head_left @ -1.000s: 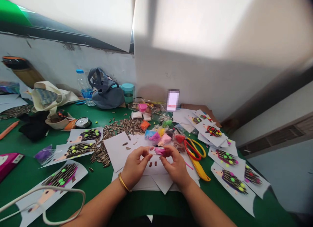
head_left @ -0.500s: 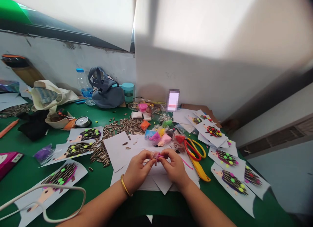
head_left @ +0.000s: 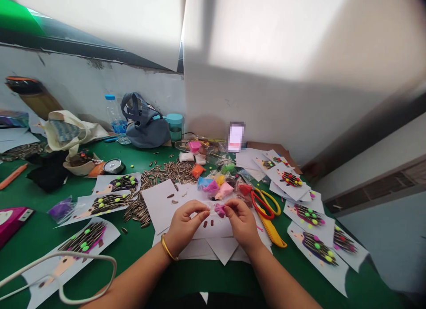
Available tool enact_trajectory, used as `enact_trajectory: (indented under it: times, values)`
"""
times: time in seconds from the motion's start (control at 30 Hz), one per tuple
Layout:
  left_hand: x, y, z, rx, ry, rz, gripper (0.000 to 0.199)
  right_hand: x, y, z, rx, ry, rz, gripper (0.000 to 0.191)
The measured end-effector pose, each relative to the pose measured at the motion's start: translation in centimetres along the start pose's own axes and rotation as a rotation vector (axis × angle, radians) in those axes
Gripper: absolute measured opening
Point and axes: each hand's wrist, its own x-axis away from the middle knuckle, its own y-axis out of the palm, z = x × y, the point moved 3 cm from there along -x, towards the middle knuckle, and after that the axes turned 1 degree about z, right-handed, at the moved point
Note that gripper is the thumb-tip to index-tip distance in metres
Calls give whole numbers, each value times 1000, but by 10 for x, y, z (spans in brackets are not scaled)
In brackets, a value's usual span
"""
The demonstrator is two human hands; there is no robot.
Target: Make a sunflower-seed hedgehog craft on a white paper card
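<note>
Hands (head_left: 211, 224) above white paper (head_left: 163, 207) — pinching magenta clay (head_left: 219, 209). Red-handled scissors (head_left: 262, 204) beside yellow cutter (head_left: 273, 231).

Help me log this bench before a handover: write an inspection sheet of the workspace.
Surface: matte green tabletop, partly covered by flat white paper sheets.
Job's things: irregular magenta clay-like lump; two small oblong brown pieces on the paper.
Clutter: heaped striped seeds; long yellow plastic cutter beside looped red and yellow handles.
Grippers: bare right hand pinches the lump; bare left hand has finger and thumb together, contents unclear.
Cables: thick white cable loops at lower left.
Surroundings: pale flat wall behind.
</note>
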Motion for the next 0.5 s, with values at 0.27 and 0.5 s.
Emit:
enact_trajectory:
  times: [0.27,0.5]
  values:
    - [4,3,1,-88,0,-42,29,2,0,-1,80,-51,-110,46]
    - [6,7,6,-26,-1,-71,30,0,2,-8,175,-87,-90,10]
